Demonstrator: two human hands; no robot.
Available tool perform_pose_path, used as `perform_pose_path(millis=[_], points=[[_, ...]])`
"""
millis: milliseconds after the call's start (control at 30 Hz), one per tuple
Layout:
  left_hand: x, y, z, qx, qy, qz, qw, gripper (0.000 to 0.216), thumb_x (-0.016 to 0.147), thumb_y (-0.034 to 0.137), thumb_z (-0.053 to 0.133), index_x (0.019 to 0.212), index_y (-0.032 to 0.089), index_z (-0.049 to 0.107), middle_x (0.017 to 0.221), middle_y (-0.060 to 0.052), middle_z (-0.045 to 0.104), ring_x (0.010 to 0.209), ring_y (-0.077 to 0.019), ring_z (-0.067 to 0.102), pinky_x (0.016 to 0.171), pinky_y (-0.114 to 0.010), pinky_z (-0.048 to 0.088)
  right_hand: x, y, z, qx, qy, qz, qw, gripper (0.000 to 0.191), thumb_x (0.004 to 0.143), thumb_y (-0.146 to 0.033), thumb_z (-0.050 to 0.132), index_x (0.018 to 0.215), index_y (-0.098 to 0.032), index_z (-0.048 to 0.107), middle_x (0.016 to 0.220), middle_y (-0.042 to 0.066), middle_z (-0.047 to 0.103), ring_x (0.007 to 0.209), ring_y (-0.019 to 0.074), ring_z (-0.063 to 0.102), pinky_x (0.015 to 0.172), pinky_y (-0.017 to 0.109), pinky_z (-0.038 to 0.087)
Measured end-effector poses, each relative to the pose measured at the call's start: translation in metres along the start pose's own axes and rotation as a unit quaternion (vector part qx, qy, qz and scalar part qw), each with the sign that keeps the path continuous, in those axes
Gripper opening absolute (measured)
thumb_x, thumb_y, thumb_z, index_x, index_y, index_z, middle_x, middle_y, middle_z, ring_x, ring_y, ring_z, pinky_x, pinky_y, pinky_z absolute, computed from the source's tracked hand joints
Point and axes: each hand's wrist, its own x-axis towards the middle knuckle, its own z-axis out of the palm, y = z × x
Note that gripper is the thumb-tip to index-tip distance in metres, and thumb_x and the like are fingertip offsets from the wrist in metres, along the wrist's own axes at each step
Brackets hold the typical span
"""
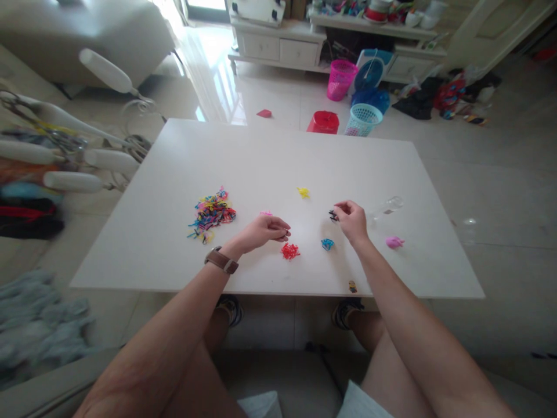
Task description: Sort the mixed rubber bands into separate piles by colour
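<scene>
On the white table (174,174) lies a mixed heap of small coloured rubber bands (211,213). Sorted little piles lie apart: yellow (303,192), red (289,251), blue (327,244), pink (394,242) and a small black one (333,216). My left hand (265,230), with a brown watch at the wrist, hovers above the red pile with its fingers pinched together; what they hold is too small to name. My right hand (351,220) is pinched on a black band at the black pile. A few pink bands (266,213) peek out behind my left hand.
A clear plastic piece (389,205) lies right of my right hand. On the floor beyond the table stand a red tub (324,122), a pink basket (340,79) and a teal basket (362,119). A drying rack (73,151) stands left of the table.
</scene>
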Motion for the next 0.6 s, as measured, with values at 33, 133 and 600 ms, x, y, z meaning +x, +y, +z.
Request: perform_pose_path(millis=[33,133,600], points=[[0.0,0.0,0.0,-0.007,-0.003,0.0,1.0,0.031,0.073,0.03,0.084,0.093,0.011,0.072,0.09,-0.014,0.076,0.085,-0.0198,0.073,0.087,-0.038,0.058,-0.006,-0.007,0.007,0.015,-0.032,-0.01,0.999,0.015,0.083,-0.031,0.062,0.088,-0.018,0.066,0.079,0.005,0.07,0.067,0.0153,0.061,0.065,0.029,0.051],[0.0,0.001,0.002,-0.023,-0.007,0.005,1.0,0.032,0.072,0.03,0.085,0.095,0.012,0.071,0.089,-0.013,0.077,0.087,-0.02,0.073,0.089,-0.038,0.057,-0.028,-0.026,0.026,0.052,-0.145,-0.052,0.987,0.018,0.083,-0.037,0.066,0.083,-0.018,0.068,0.072,0.002,0.069,0.065,0.0151,0.062,0.065,0.029,0.052],[0.002,-0.003,0.008,-0.046,-0.027,-0.001,0.999,0.043,0.072,0.035,0.086,0.102,0.013,0.065,0.09,-0.013,0.078,0.087,-0.0205,0.074,0.09,-0.038,0.055,-0.06,-0.04,0.044,0.063,-0.27,-0.171,0.945,0.014,0.087,-0.033,0.069,0.087,-0.021,0.076,0.086,0.004,0.069,0.074,0.0151,0.064,0.071,0.03,0.053]])
